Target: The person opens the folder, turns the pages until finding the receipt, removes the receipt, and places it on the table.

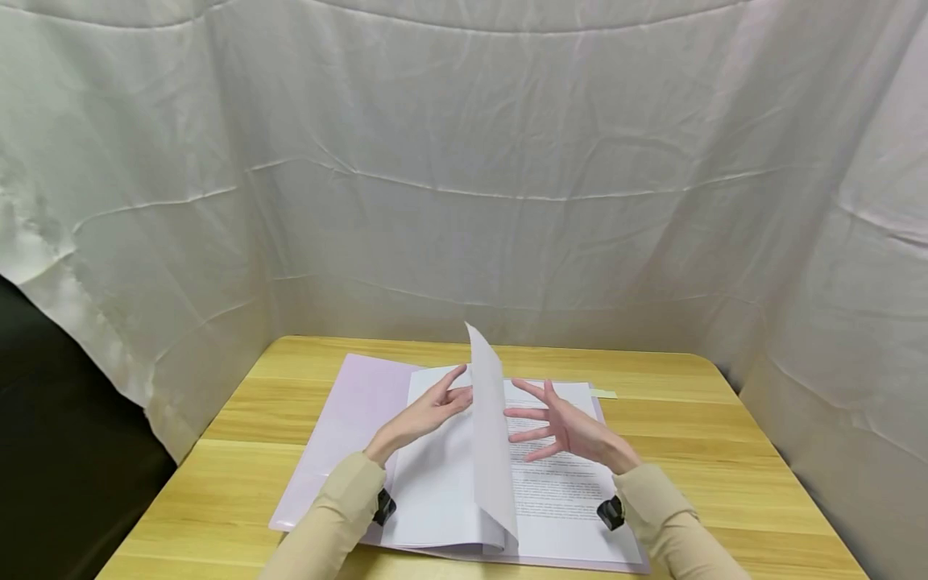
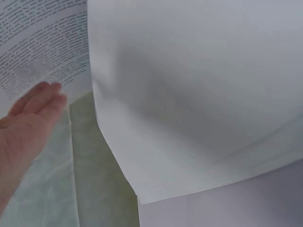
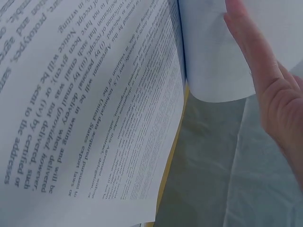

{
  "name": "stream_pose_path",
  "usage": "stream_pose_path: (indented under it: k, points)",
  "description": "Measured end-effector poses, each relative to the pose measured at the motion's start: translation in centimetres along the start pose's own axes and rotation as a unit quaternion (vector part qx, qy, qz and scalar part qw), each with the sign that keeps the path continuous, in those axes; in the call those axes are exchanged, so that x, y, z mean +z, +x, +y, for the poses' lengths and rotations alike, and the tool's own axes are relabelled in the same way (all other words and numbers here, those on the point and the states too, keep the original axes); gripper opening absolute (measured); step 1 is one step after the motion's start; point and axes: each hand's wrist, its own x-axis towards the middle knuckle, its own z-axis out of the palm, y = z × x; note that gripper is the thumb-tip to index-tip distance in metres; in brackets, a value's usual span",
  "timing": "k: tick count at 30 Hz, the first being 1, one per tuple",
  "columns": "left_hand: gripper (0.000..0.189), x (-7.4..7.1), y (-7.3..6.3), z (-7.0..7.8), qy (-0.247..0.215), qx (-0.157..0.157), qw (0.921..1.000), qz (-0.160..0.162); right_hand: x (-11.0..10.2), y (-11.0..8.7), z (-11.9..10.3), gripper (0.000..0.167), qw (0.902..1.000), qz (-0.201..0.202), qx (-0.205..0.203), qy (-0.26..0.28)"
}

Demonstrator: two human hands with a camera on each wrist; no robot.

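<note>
A lilac folder (image 1: 366, 419) lies spread on the table with white sheets inside. One sheet (image 1: 491, 435) stands nearly upright in the middle, its near edge curling. My left hand (image 1: 424, 412) is on its left side, fingers extended toward it; whether they touch it cannot be told. To its right, my right hand (image 1: 573, 427) has its fingers spread, the tips close to the sheet, over the printed page (image 1: 558, 499). In the left wrist view, the left hand (image 2: 31, 127) shows straight fingers. The right wrist view shows the right hand (image 3: 270, 80) in front of a blank sheet (image 3: 213, 56).
The folder rests on a light wooden table (image 1: 696, 435). A pale green tab (image 1: 603, 394) sticks out past the page's right edge. Grey-white curtains (image 1: 507, 193) hang around the table's back and sides. A black device (image 1: 384, 507) is worn at each wrist.
</note>
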Motion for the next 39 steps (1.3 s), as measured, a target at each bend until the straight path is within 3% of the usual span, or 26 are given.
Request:
stream_pose_path:
  k: [4, 12, 19, 30, 35, 39]
  points:
    - [0.076, -0.2, -0.3, 0.3, 0.012, -0.007, 0.9997, 0.021, 0.2, 0.1, -0.1, 0.063, 1.0, 0.002, 0.003, -0.004]
    - [0.07, -0.7, -0.5, 0.9, -0.014, -0.011, 0.9988, 0.046, 0.3, 0.3, -0.2, 0.063, 0.9995, 0.008, 0.014, -0.026]
    - [0.064, -1.4, -0.8, 0.7, 0.04, -0.034, 0.9917, 0.118, -0.9, -0.1, 0.3, 0.062, 0.9957, 0.047, 0.017, -0.078]
    - [0.066, -2.0, -1.3, -0.6, 0.059, -0.086, 0.9727, 0.207, -4.3, -1.6, 1.3, 0.062, 0.9791, 0.129, 0.023, -0.155]
    - [0.073, -2.6, -1.5, -1.4, 0.067, -0.124, 0.968, 0.208, -5.5, -1.5, 1.7, 0.06, 0.9689, 0.167, 0.02, -0.181]
    - [0.079, -3.0, -1.7, -2.1, 0.098, -0.148, 0.9625, 0.205, -6.4, -1.3, 2.1, 0.058, 0.9528, 0.198, -0.006, -0.23]
